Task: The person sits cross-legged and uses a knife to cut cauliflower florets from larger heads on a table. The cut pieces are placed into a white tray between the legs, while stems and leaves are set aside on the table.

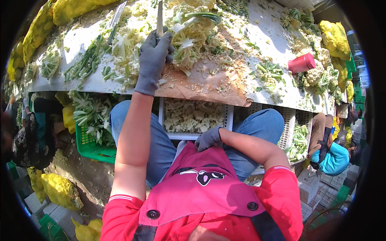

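My left hand, in a grey glove, reaches over the table and grips a knife with its blade pointing away from me. Beside it lies a heap of cut cauliflower with pale stems and some green leaf. My right hand, also gloved, rests low at the hem of my pink apron; its fingertips are hidden, so whether it pinches the cloth is unclear. Between my knees, under the table edge, a white plastic crate holds small cauliflower florets.
A second knife lies on the white tabletop. Farther right is a red can. A green crate of leaves stands by my left knee. Yellow sacks lie on the ground. People sit at both sides.
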Tool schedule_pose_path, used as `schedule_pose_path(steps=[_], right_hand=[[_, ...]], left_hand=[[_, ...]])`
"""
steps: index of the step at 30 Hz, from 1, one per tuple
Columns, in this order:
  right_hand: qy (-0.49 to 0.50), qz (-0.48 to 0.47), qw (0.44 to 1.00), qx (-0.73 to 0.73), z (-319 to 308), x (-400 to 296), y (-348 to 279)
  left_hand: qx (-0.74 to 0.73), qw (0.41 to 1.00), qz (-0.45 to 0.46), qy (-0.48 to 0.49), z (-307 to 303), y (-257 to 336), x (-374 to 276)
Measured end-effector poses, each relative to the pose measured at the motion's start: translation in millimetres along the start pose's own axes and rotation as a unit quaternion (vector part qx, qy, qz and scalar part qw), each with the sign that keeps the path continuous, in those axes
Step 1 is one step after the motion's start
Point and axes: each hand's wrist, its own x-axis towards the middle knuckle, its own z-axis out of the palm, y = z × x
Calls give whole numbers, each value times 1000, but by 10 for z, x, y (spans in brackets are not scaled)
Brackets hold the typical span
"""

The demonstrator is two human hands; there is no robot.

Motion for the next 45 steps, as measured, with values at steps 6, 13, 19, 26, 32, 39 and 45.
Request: schedule_pose_path(steps=[6,13,19,26,32,39,45], right_hand=[[29,-100,993,64,73,24,283],[97,-109,968,206,-308,-479,446],[236,-100,921,293,-330,-351,509],[269,-18,957,104,-339,-213,492],[564,-98,818,-56,-362,244,487],[757,-124,641,15,-1067,-891,-279],[829,23,528,-183,-2173,-1134,-143]], left_hand=[[19,1000,1,7,-197,21,-86],[19,999,7,34,-415,76,-214],[-1,1000,21,20,-548,3,-215],[23,999,22,15,-515,63,-286],[35,999,-7,7,-482,108,-321],[34,999,-18,-13,-531,-21,-358],[67,993,-39,-92,-138,-228,-365]])
